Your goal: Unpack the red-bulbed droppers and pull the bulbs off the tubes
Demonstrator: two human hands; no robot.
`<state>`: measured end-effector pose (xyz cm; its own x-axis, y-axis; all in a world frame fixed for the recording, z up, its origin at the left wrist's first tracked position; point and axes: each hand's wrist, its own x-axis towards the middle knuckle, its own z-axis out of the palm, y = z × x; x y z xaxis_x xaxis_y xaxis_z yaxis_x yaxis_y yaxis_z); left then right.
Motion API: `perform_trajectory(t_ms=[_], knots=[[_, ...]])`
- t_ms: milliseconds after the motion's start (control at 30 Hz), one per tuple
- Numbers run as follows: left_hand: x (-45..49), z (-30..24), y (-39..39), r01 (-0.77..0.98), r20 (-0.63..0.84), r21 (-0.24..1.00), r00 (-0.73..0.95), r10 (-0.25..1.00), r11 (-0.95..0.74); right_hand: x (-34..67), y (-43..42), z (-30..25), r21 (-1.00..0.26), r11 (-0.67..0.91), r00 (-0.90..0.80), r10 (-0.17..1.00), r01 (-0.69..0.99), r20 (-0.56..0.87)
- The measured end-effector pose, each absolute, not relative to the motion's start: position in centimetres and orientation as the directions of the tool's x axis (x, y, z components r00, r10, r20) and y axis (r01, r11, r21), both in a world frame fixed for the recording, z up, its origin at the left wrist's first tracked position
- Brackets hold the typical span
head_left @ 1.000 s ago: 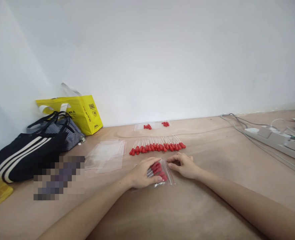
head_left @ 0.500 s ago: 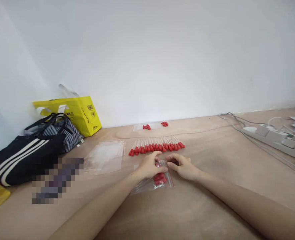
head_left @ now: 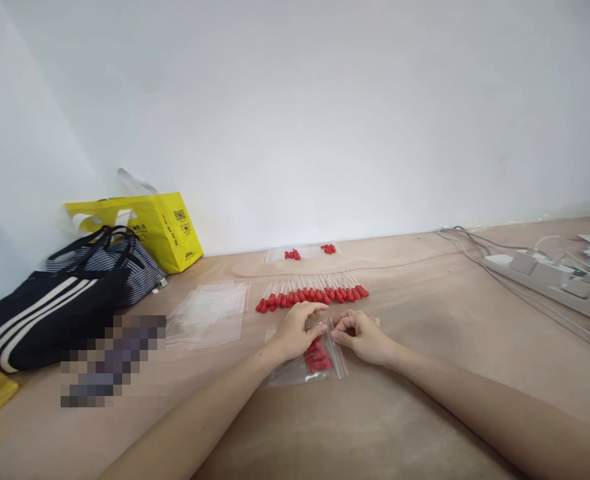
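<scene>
A clear zip-lock bag (head_left: 342, 363) with several red-bulbed droppers (head_left: 319, 357) in it lies on the table in front of me. My left hand (head_left: 297, 333) curls over the bag's far side, its thumb pressed near the seal and a gap between thumb and index finger. At the bag's seal end, my right hand (head_left: 365, 335) pinches the edge between thumb and fingertips. Just beyond my hands is a row of glass-like droppers with red rubber bulbs (head_left: 312, 295), bulbs towards me. The fingers under my left hand are partly hidden.
Flat clear bags (head_left: 212, 310) are stacked to the left. Filled bags (head_left: 309, 253) with red bulbs lie by the wall. A dark striped handbag (head_left: 55, 313) and a yellow bag (head_left: 179, 233) stand at far left, a white power strip (head_left: 549, 277) with cables at right.
My left thumb has drawn back a little from over the red bulbs. My right fingertips have closed on the bag's seal edge, and the bag has shifted slightly.
</scene>
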<state>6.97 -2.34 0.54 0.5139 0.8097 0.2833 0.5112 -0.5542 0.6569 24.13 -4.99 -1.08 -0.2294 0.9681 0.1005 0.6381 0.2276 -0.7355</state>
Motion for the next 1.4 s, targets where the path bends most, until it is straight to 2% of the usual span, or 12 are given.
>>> perform_trajectory(t_ms=[100, 233, 567, 967, 1233, 1333, 1400], knots=[[6.7, 1.1, -2.7, 0.541, 0.351, 0.394, 0.659, 0.665, -0.743, 24.1, -5.0, -1.1, -0.727, 0.229, -0.225, 0.969, 0.647, 0.105], [6.7, 1.4, -2.7, 0.571, 0.296, 0.268, 0.717, 0.63, -0.776, 24.2, -5.0, -1.2, -0.729, 0.243, -0.236, 0.965, 0.641, 0.114], [6.9, 2.0, -2.7, 0.561, 0.272, 0.252, 0.741, 0.614, -0.788, 24.3, -5.3, -0.7, -0.719, 0.261, -0.287, 0.954, 0.644, 0.089], [6.9, 1.9, -2.8, 0.554, 0.292, 0.251, 0.739, 0.608, -0.794, 24.3, -5.3, -0.9, -0.758, 0.222, -0.226, 0.969, 0.613, 0.102], [7.0, 1.8, -2.7, 0.548, 0.306, 0.243, 0.74, 0.6, -0.8, 24.0, -5.5, -0.6, -0.715, 0.213, -0.236, 0.969, 0.666, 0.069], [6.9, 1.8, -2.7, 0.549, 0.311, 0.264, 0.73, 0.609, -0.793, 24.1, -5.3, -1.0, -0.721, 0.221, -0.218, 0.971, 0.656, 0.099], [6.9, 1.8, -2.7, 0.557, 0.305, 0.275, 0.723, 0.62, -0.784, 24.3, -5.2, -1.2, -0.715, 0.287, -0.217, 0.957, 0.638, 0.19]])
